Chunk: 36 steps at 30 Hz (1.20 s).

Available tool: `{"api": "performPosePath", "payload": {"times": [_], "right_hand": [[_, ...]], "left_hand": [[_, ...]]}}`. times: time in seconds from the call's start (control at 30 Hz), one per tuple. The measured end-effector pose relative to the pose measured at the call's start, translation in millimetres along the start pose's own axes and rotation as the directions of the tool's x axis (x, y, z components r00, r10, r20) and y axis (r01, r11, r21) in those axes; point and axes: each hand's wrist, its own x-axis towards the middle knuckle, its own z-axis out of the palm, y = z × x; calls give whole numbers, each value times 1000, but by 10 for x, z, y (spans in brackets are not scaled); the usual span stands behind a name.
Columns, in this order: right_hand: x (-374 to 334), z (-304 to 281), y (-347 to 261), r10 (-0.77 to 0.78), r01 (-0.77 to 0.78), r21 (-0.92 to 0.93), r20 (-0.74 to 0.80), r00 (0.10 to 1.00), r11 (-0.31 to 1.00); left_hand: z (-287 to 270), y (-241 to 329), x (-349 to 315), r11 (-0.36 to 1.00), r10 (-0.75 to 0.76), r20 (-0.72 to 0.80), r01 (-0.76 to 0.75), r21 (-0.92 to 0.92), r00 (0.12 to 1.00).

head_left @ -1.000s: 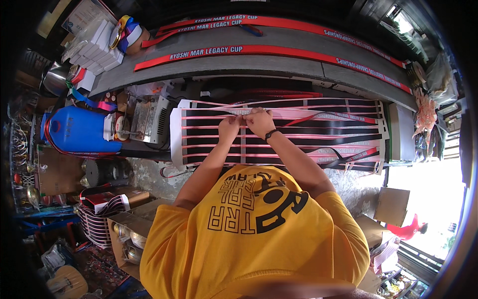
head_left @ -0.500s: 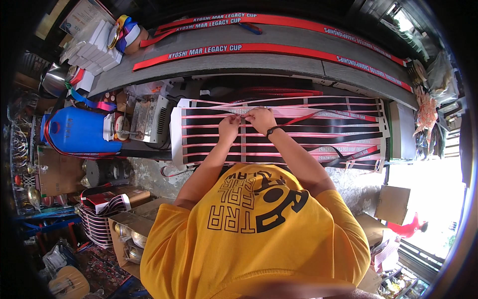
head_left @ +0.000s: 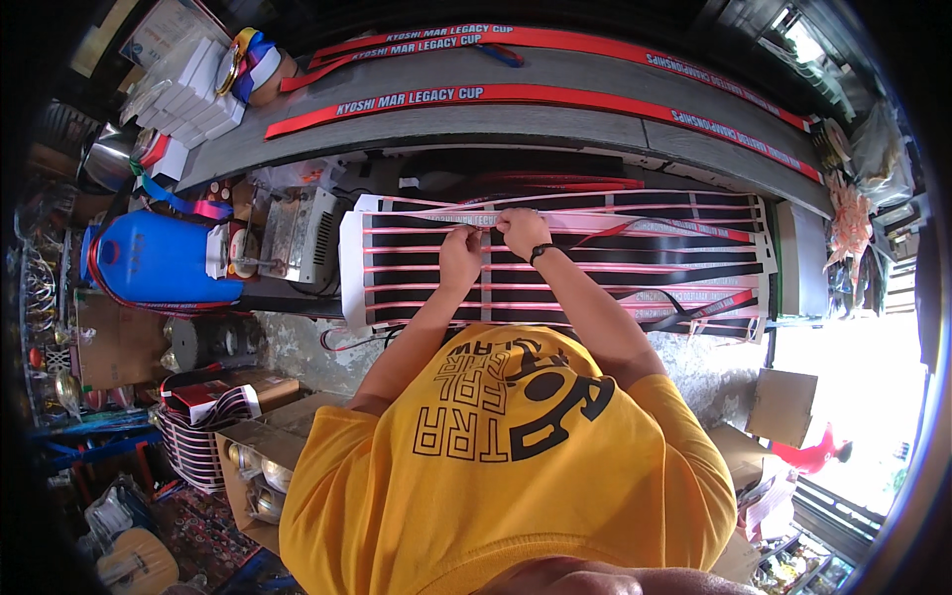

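A wide sheet (head_left: pixel 351 263) with long pink-edged printed strips and dark gaps lies crosswise in front of me. Both hands work at its upper left part, by a narrow pale cross strip (head_left: pixel 486 278). The fingers of my left hand (head_left: pixel 460 260) are bent and pinched together on a printed strip. To its right, my right hand (head_left: pixel 525 235), with a dark band at the wrist, is also closed in a pinch, a little farther away. Whatever lies between the fingertips is too small to make out. A black-and-red ribbon (head_left: pixel 684 228) crosses the sheet's right half.
Behind the sheet, a grey shelf (head_left: pixel 575 74) bears long red printed ribbons (head_left: pixel 397 99). On the left are a blue container (head_left: pixel 164 260) and a metal-cased machine (head_left: pixel 305 238). A cardboard box (head_left: pixel 253 446) with round items stands at lower left. Bright light enters at right.
My fingertips have drawn slightly apart, the right ones shifting right and away from me. More of the printed strip shows between the hands. The sheet looks nearly unmoved.
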Motion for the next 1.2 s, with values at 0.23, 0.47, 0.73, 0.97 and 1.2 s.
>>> {"api": "performPosePath", "payload": {"times": [0.23,0.47,0.73,0.97,1.2], "right_hand": [[66,-28,61,29,-32,92,43,999,995],[1,-41,49,-37,25,167,71,997,986],[-75,-97,-28,-39,29,114,92,995,993],[-123,-67,-53,-92,91,81,14,996,993],[-124,-82,-78,-92,92,24,3,996,995]], "left_hand": [[-28,-43,-5,991,-43,114,57,-123,993],[30,66,-65,955,-200,69,210,-212,977],[27,185,-67,932,-298,50,302,-201,953],[26,184,-62,925,-302,42,303,-229,952],[46,121,-55,936,-285,60,292,-197,957]]}}
